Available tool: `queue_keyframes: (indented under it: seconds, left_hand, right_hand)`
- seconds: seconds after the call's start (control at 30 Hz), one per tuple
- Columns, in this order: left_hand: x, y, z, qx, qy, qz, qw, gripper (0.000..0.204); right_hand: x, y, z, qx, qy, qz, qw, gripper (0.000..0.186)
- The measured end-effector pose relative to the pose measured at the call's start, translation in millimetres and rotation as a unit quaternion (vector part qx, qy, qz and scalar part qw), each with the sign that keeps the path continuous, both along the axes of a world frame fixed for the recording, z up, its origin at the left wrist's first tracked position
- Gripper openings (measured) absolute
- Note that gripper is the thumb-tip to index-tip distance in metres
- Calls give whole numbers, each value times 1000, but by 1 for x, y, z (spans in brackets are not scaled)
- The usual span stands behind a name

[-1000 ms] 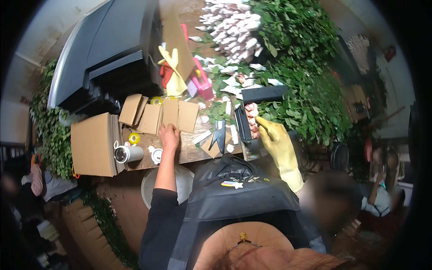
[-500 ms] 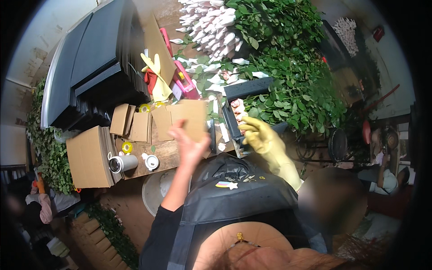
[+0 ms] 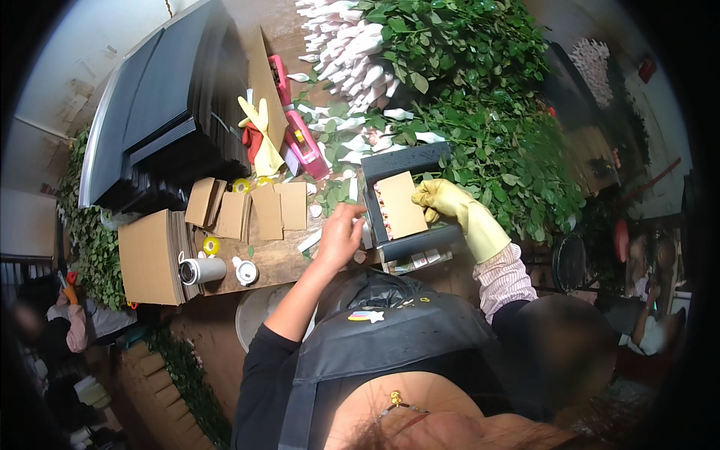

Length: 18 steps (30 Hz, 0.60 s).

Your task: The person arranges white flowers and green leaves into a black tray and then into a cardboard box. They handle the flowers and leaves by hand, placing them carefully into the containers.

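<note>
A cardboard piece (image 3: 401, 206) lies over a row of pink rose heads (image 3: 385, 210) inside a black corrugated wrap (image 3: 405, 163). My right hand (image 3: 450, 210), in a yellow rubber glove, is closed at the right edge of the cardboard and grips it there. Bare, my left hand (image 3: 341, 236) bends its fingers down by the wrap's left side; what is at the fingertips is partly hidden. Green rose leaves (image 3: 510, 172) spread out to the right, beside the gloved hand.
Left on the table are cardboard pieces (image 3: 292, 206), a grey flask (image 3: 202, 271), its white lid (image 3: 246, 273) and tape rolls (image 3: 211, 246). Behind stand black corrugated sheets (image 3: 172, 90), spare yellow gloves (image 3: 266, 142), a pink holder (image 3: 306, 146) and white-sleeved buds (image 3: 352, 60).
The cardboard piece has gone from my left hand onto the roses in the black wrap. My left hand has dropped to the wrap's left side; the gloved right hand has closed at the cardboard's edge.
</note>
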<state>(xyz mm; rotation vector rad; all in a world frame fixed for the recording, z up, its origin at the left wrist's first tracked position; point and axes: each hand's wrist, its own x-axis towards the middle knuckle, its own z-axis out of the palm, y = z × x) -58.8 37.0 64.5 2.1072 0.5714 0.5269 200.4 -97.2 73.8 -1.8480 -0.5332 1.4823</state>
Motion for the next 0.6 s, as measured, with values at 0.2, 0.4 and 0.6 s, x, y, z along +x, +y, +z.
queue_keyframes:
  seconds: [0.2, 0.4, 0.6]
  left_hand:
    - [71, 3, 0, 130, 130, -214, 959, 80]
    - [103, 14, 5, 137, 344, -275, 887, 116]
    - [126, 10, 20, 131, 367, -310, 867, 105]
  right_hand:
    - [-12, 2, -4, -32, -47, 12, 998, 16]
    - [-48, -26, 73, 28, -361, 159, 919, 27]
    - [-42, -141, -52, -185, 50, 96, 977, 32]
